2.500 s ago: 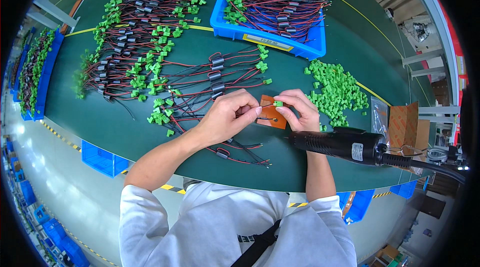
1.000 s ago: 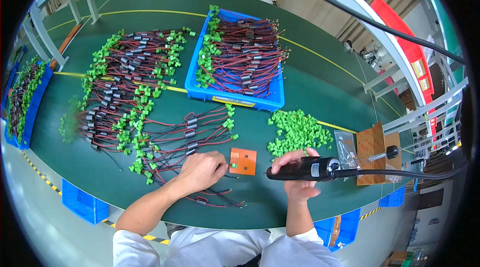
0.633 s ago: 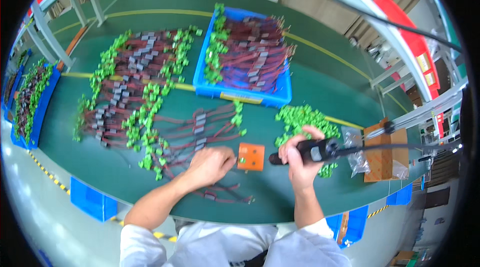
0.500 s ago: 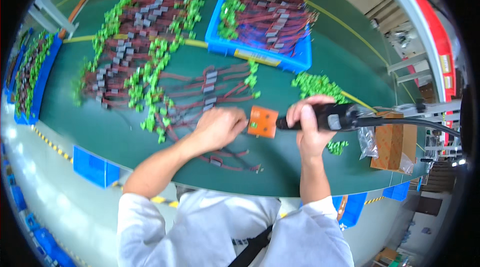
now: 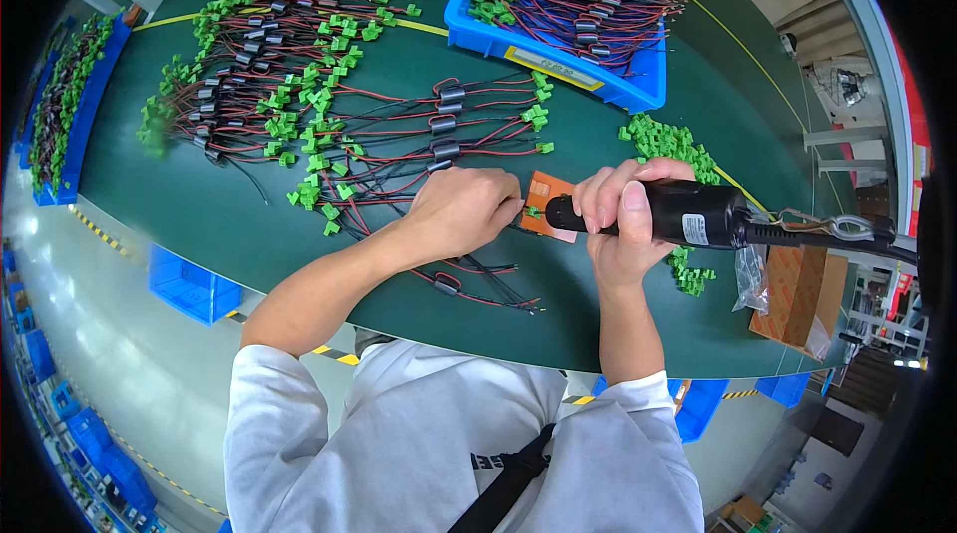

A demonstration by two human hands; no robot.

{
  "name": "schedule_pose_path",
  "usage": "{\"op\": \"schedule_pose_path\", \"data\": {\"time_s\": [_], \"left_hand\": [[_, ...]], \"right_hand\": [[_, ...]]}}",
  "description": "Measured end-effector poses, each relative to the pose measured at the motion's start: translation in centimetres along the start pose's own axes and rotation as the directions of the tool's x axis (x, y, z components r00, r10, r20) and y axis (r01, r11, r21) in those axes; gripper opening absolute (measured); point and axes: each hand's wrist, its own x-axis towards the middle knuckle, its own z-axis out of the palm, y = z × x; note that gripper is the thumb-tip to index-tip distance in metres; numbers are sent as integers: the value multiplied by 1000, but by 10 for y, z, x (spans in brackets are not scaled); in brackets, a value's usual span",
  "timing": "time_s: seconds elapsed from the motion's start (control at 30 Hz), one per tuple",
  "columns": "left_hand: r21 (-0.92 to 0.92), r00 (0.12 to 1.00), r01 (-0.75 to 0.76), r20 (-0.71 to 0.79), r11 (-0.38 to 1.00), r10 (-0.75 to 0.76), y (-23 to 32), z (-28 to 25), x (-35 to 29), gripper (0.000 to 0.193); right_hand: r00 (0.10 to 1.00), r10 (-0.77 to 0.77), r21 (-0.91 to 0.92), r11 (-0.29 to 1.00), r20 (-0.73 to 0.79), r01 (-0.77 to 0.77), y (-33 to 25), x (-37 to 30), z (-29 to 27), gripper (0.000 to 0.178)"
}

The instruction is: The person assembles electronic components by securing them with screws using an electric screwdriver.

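Nearer the person than the orange plate (image 5: 544, 186), a harness with a dark core (image 5: 446, 283) lies on the table (image 5: 588, 334), where the left forearm could drag it. At the plate's left edge, the left hand (image 5: 469, 209) keeps a narrow, nearly closed grip, apparently on thin wires; its fingertips hide most of them. A green connector (image 5: 533, 213) sits on the plate near that edge; a slack pinch might let the wires back out of it. From the plate's right, the right hand (image 5: 630, 224) wraps its grip fully around a black power driver (image 5: 703, 204), whose nose reaches over the plate; I cannot tell whether it touches the connector. A tilted bit could slip and strike the left fingers. Beyond the plate, loose green connectors (image 5: 668, 139) could scatter if the driver swings into them, and farther back stands a blue bin (image 5: 638, 92).
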Motion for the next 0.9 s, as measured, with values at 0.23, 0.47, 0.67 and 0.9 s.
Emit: {"op": "schedule_pose_path", "data": {"time_s": [0.23, 0.47, 0.67, 0.9], "left_hand": [[19, 1000, 23, 13, 1000, -23, 0, -1, 1, 16], [45, 1000, -8, 3, 999, 8, -5, -1, 4, 14], [38, 1000, -3, 27, 999, 2, -4, -4, 3, 14], [16, 996, 33, 80, 999, -34, 1, -2, -1, 17]], "right_hand": [[1000, 10, 3, 1000, 3, -10, 2, -1, 0, 24], [999, 14, -37, 999, 30, -13, 6, 2, 7, 23], [999, 28, -41, 999, 43, -26, 6, 1, 6, 23], [999, 36, -86, 996, 19, -34, 3, -7, 5, 23]]}}
